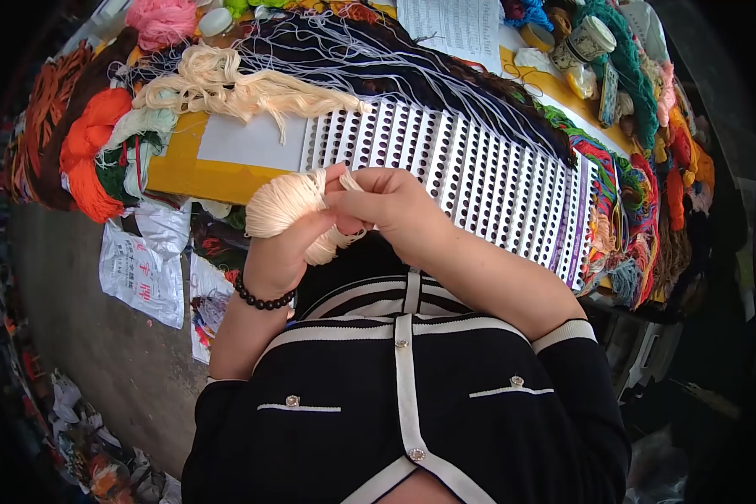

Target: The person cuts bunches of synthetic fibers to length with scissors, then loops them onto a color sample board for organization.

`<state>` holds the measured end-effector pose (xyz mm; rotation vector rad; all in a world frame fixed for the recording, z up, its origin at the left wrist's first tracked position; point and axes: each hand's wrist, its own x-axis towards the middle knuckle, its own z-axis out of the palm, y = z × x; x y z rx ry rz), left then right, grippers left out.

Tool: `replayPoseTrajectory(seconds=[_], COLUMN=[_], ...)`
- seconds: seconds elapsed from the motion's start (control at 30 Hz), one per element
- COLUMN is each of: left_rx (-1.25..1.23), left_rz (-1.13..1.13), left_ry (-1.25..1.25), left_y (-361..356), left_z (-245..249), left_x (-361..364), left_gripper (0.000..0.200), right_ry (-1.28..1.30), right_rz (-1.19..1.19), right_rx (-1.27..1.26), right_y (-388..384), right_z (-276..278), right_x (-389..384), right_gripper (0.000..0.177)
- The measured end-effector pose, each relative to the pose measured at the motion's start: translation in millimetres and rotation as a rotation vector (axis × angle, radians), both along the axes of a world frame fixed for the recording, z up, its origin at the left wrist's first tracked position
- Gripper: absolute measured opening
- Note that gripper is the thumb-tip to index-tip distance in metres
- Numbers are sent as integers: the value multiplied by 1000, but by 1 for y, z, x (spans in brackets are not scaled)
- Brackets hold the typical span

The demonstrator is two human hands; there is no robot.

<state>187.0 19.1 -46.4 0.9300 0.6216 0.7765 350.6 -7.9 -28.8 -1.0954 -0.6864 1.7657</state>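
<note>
A thick skein of cream thread (281, 206) is wrapped over my left hand (294, 244), whose fingers are closed around it; a black bead bracelet circles that wrist. My right hand (386, 206) meets the left at the skein and pinches a small looped bunch of the same thread between thumb and fingers. Parts of both hands' fingertips are hidden by the thread. Just beyond the hands lie white perforated strips (445, 160) with rows of dark holes. A loose, wavy bundle of cream thread (227, 84) rests on the table behind the skein.
Dark and pale lilac threads (378, 59) spread across the back of the yellow table (176, 160). Orange skeins (97, 151) hang at the left edge, and multicoloured threads (634, 210) at the right. A paper cup (588, 42) and a printed sheet (454, 29) stand farther back. A white printed bag (143, 269) hangs low left.
</note>
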Motion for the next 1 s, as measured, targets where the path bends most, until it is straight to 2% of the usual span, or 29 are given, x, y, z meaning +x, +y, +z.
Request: replayPoseTrajectory(seconds=[0.03, 0.2, 0.3, 0.4, 0.47, 0.57, 0.77, 0.87, 1.0], left_rx=[61, 34, 0, -81, -84, -163, -104, -45, -88], left_rz=[50, 12, 38, 1, 55, 74, 45, 44, 39], left_ry=[54, 51, 24, -9, -45, 14, -11, 70, 58], left_y=[-3, -4, -3, -1, 0, 0, -3, -6, -6], left_z=[-2, -1, 5, 8, 2, 13, 4, 6, 4], left_x=[4, 1, -1, -6, -11, -9, -4, 1, 0], left_gripper=[45, 45, 45, 47, 48, 48, 45, 47, 47], right_ry=[-53, 36, 31, 95, 76, 13, 65, -32, 19], right_rz=[10, 8, 29, -17, -105, -93, 47, 13, -15], right_rx=[17, 0, 17, 27, 28, 64, 3, 10, 15], right_y=[-1, 0, -2, -4, -5, -4, -4, -3, -3], right_z=[-5, -8, -6, 4, 7, 6, 2, 0, 2], right_x=[-2, -2, 0, -1, -2, -2, 1, -3, -1], right_gripper=[11, 9, 10, 9, 12, 13, 12, 11, 9])
